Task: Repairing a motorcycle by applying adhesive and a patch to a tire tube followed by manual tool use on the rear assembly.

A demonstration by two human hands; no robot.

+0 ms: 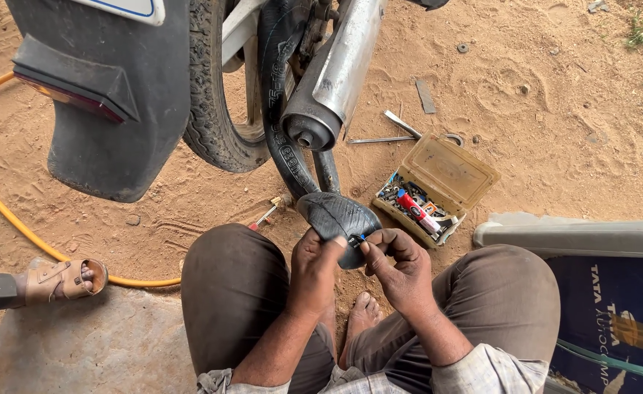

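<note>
A black rubber inner tube (334,214) hangs out of the motorcycle's rear wheel (216,109) and is folded over in front of my knees. My left hand (316,263) grips the folded tube from the left. My right hand (397,261) pinches a small blue patch piece (358,238) against the tube with thumb and forefinger. Both hands meet at the fold, above my bare foot (362,315).
An open tan plastic repair kit box (435,188) with a red tube lies on the sand to the right. Metal tyre levers (398,130) lie behind it. A small screwdriver (265,215), a yellow hose (15,219), another person's sandalled foot (62,279), the exhaust pipe (336,73) and the mudguard (110,95) surround me.
</note>
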